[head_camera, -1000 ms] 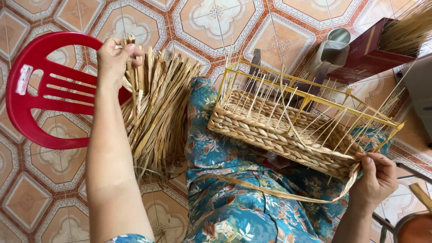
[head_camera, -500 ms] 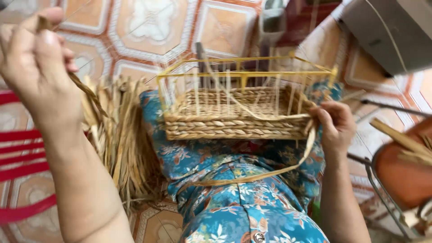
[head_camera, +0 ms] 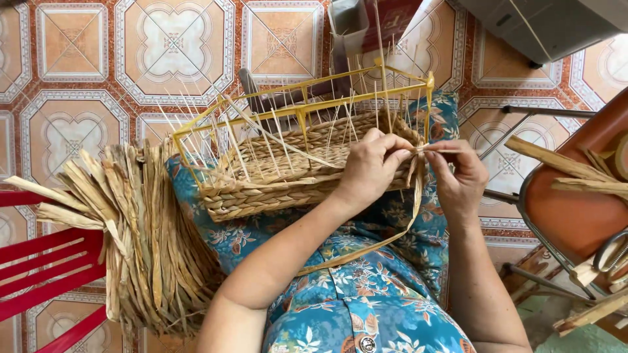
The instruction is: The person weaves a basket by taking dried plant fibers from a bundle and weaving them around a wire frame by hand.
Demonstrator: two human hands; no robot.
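With both hands, left (head_camera: 369, 171) and right (head_camera: 458, 180), pinched on 1 fibre strand (head_camera: 418, 196) at the basket (head_camera: 281, 176) corner, overpulling could snap it.

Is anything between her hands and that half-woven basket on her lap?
Nothing visible. The left hand rests on the woven basket at its right end, and the right hand pinches the straw strand just beside it.

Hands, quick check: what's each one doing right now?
Left hand: closed, pinching the dried strand at the woven basket edge.
Right hand: closed, pinching the same strand beside the left.
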